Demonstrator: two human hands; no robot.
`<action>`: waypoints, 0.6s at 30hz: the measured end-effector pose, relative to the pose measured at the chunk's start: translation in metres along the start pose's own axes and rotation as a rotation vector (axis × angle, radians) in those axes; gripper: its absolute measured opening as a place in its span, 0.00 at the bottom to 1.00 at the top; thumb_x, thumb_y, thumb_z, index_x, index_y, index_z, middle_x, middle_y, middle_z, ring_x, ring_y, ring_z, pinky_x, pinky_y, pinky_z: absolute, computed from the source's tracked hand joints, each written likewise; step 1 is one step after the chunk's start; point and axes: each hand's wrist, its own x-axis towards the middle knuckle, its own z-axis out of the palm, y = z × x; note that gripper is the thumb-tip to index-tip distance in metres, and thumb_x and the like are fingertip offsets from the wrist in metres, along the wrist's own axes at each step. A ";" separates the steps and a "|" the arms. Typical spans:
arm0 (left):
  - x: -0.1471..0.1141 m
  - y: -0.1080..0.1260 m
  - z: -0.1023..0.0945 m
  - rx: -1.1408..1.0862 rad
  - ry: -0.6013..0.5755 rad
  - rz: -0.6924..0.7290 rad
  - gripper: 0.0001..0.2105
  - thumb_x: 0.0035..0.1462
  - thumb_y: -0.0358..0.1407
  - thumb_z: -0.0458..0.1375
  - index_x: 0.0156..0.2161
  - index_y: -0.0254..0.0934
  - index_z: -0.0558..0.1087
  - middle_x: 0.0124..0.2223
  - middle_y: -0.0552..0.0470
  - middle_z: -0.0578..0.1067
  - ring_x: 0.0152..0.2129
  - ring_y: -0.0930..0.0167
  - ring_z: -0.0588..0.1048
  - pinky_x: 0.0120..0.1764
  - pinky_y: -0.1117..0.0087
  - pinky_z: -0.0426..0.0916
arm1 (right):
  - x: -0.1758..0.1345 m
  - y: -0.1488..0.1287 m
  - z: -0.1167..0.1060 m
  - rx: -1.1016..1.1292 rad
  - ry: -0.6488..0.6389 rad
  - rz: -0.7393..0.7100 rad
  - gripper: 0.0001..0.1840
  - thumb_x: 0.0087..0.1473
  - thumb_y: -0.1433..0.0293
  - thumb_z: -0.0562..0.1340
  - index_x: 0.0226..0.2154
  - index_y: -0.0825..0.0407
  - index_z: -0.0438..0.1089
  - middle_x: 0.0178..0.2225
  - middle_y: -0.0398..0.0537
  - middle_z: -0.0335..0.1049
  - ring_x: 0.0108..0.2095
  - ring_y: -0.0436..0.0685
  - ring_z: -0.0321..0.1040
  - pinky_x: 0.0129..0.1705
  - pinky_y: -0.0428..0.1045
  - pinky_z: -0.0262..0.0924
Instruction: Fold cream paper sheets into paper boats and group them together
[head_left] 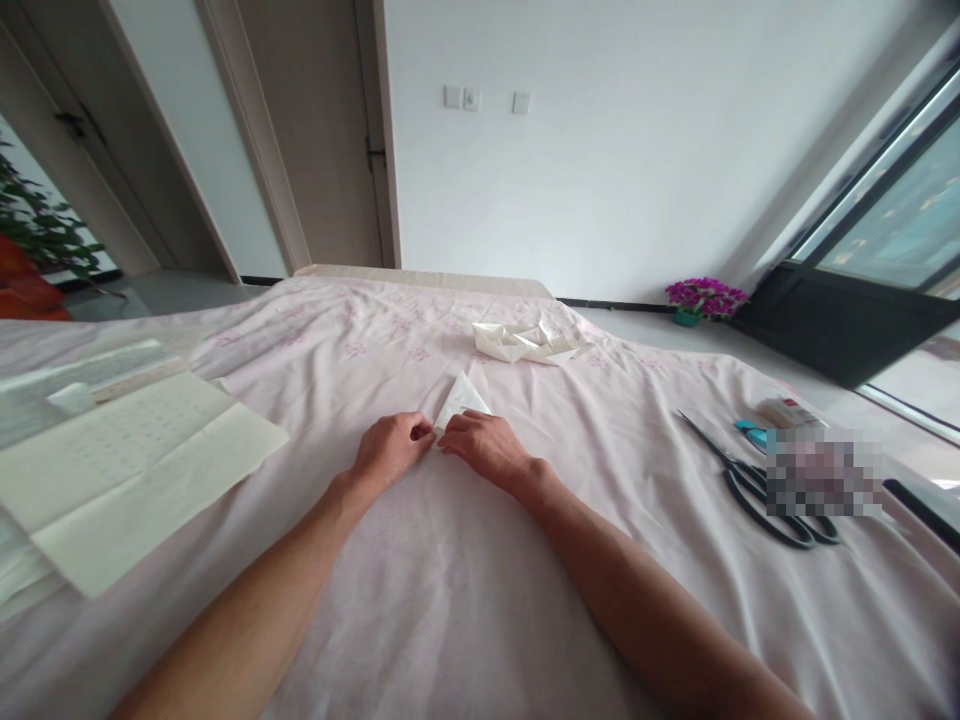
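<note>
A small piece of white paper, folded to a point at the top, lies on the pink flowered bedspread. My left hand is closed at its lower left corner, thumb and forefinger pinched together. From the right, my right hand covers the paper's lower part, its fingers curled over and pressing on it. The fingertips of both hands nearly meet, and they hide the bottom edge of the fold. Just beyond, folded white paper boats rest side by side on the cloth.
To the left lie creased paper sheets in a loose stack. Black-handled scissors are at the right, near a blue-handled tool, a small packet and a blurred-out patch. Purple flowers stand on the floor by the wall.
</note>
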 end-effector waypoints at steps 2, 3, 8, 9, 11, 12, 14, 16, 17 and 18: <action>0.000 0.000 -0.001 0.000 -0.009 -0.006 0.09 0.54 0.43 0.56 0.34 0.42 0.75 0.33 0.53 0.79 0.30 0.70 0.76 0.31 0.74 0.61 | 0.001 -0.004 0.000 -0.043 0.003 0.027 0.09 0.61 0.66 0.57 0.34 0.48 0.72 0.35 0.43 0.70 0.37 0.51 0.61 0.35 0.46 0.51; 0.000 0.000 -0.001 0.001 -0.013 -0.013 0.09 0.54 0.44 0.56 0.34 0.42 0.75 0.33 0.53 0.79 0.30 0.70 0.76 0.30 0.74 0.61 | 0.002 -0.006 0.001 -0.068 0.002 0.044 0.10 0.62 0.66 0.56 0.34 0.49 0.72 0.35 0.44 0.69 0.37 0.52 0.61 0.35 0.46 0.51; 0.000 0.002 -0.003 0.012 -0.023 -0.026 0.11 0.55 0.45 0.55 0.34 0.42 0.75 0.32 0.53 0.79 0.29 0.70 0.75 0.29 0.74 0.60 | 0.004 -0.017 0.003 -0.128 0.001 0.107 0.11 0.64 0.68 0.53 0.36 0.51 0.70 0.35 0.47 0.69 0.36 0.53 0.61 0.37 0.47 0.53; 0.000 0.002 -0.003 0.015 -0.022 -0.026 0.11 0.56 0.45 0.55 0.34 0.42 0.75 0.32 0.53 0.79 0.29 0.71 0.75 0.29 0.74 0.60 | 0.004 -0.018 0.003 -0.124 0.005 0.119 0.11 0.63 0.68 0.53 0.37 0.51 0.70 0.36 0.47 0.69 0.36 0.53 0.61 0.37 0.47 0.53; 0.000 0.002 -0.002 0.018 -0.021 -0.022 0.11 0.56 0.45 0.55 0.34 0.42 0.74 0.33 0.53 0.79 0.29 0.71 0.75 0.29 0.74 0.60 | 0.005 -0.020 0.004 -0.108 0.020 0.142 0.10 0.63 0.69 0.53 0.37 0.50 0.70 0.36 0.47 0.69 0.37 0.54 0.61 0.38 0.47 0.53; 0.000 0.002 -0.002 0.018 -0.020 -0.018 0.11 0.56 0.46 0.55 0.35 0.42 0.74 0.33 0.53 0.79 0.29 0.71 0.75 0.29 0.74 0.60 | 0.005 -0.020 0.004 -0.099 0.028 0.154 0.09 0.62 0.69 0.53 0.37 0.50 0.70 0.37 0.47 0.69 0.37 0.54 0.61 0.38 0.48 0.53; 0.000 0.001 -0.001 0.017 -0.015 -0.007 0.11 0.56 0.45 0.55 0.35 0.42 0.74 0.33 0.53 0.79 0.30 0.70 0.75 0.30 0.73 0.60 | 0.006 -0.021 0.005 -0.082 0.038 0.178 0.08 0.60 0.70 0.54 0.37 0.50 0.70 0.37 0.47 0.69 0.38 0.54 0.61 0.38 0.48 0.54; 0.000 0.001 -0.001 0.020 -0.012 -0.003 0.10 0.56 0.44 0.55 0.35 0.42 0.74 0.34 0.52 0.79 0.30 0.70 0.76 0.30 0.73 0.60 | 0.007 -0.021 0.005 -0.069 0.040 0.206 0.08 0.59 0.71 0.55 0.37 0.50 0.70 0.38 0.47 0.70 0.38 0.55 0.62 0.39 0.48 0.54; 0.001 0.001 -0.001 0.023 -0.012 -0.003 0.10 0.56 0.44 0.55 0.35 0.42 0.74 0.34 0.52 0.79 0.31 0.70 0.76 0.31 0.73 0.61 | 0.007 -0.021 0.005 -0.063 0.040 0.217 0.08 0.58 0.71 0.56 0.37 0.50 0.70 0.38 0.48 0.70 0.39 0.55 0.62 0.40 0.48 0.54; 0.001 0.001 -0.001 0.026 -0.013 -0.004 0.11 0.56 0.44 0.55 0.35 0.41 0.74 0.34 0.52 0.79 0.31 0.70 0.76 0.31 0.73 0.61 | 0.007 -0.020 0.005 -0.056 0.039 0.224 0.08 0.59 0.71 0.55 0.36 0.50 0.70 0.38 0.48 0.70 0.39 0.55 0.62 0.40 0.48 0.54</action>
